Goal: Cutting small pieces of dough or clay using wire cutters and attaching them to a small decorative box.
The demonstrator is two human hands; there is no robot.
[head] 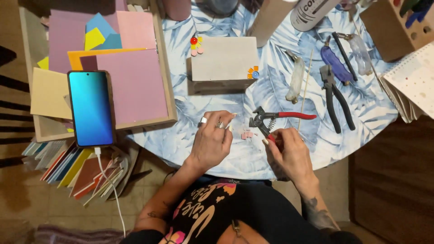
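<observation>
Between both hands [212,140] [289,151], red-handled nippers [271,119] sit in the right grip.

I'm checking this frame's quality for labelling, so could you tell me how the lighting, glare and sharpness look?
Head view: even, soft light on the table; the phone screen glows bright; the floor and upper left corner fall dark; the right hand holding the red-handled nippers is slightly soft; the left hand is fairly sharp.
</observation>
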